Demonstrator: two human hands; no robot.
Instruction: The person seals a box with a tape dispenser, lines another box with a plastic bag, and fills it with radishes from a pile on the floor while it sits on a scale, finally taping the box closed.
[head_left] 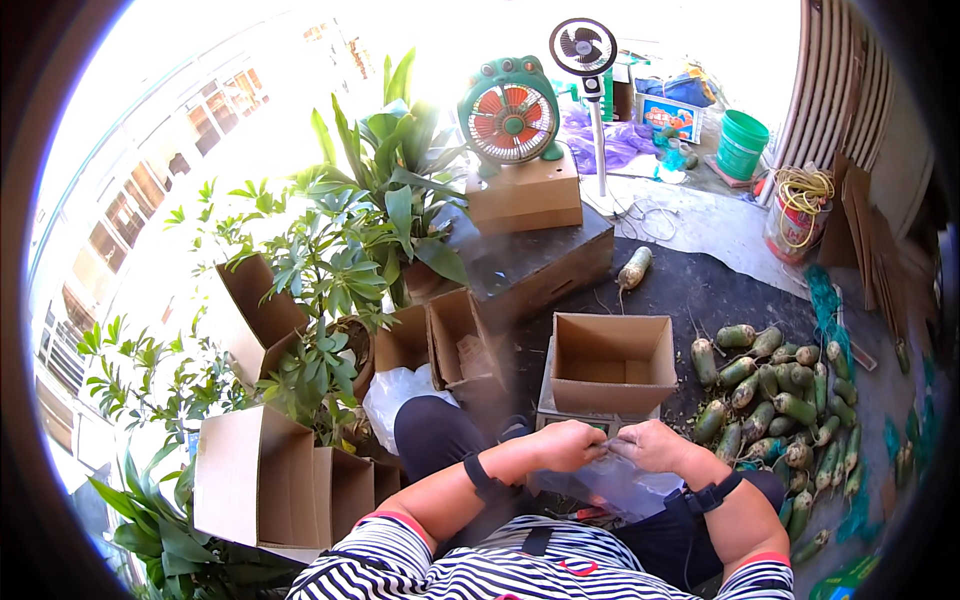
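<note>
My left hand (570, 446) and my right hand (653, 446) meet above my lap, fingers pinched together on the upper edge of a clear plastic bag (640, 492). The bag hangs down limp between my forearms. Just beyond my hands an open cardboard box (613, 398) stands on what looks like a low weighing scale (546, 405); the part of its floor that shows is bare. To the right lies a heap of green radishes (795, 407). One single radish (634, 268) rests apart, behind the box.
Open cardboard boxes (262, 480) stand at my left, among potted plants (335, 270). Ahead, a green frog-shaped fan (512, 118) sits on a carton (525, 200), beside a standing fan (583, 50). At the back right are a green bucket (742, 142) and a tub with yellow hose (799, 215).
</note>
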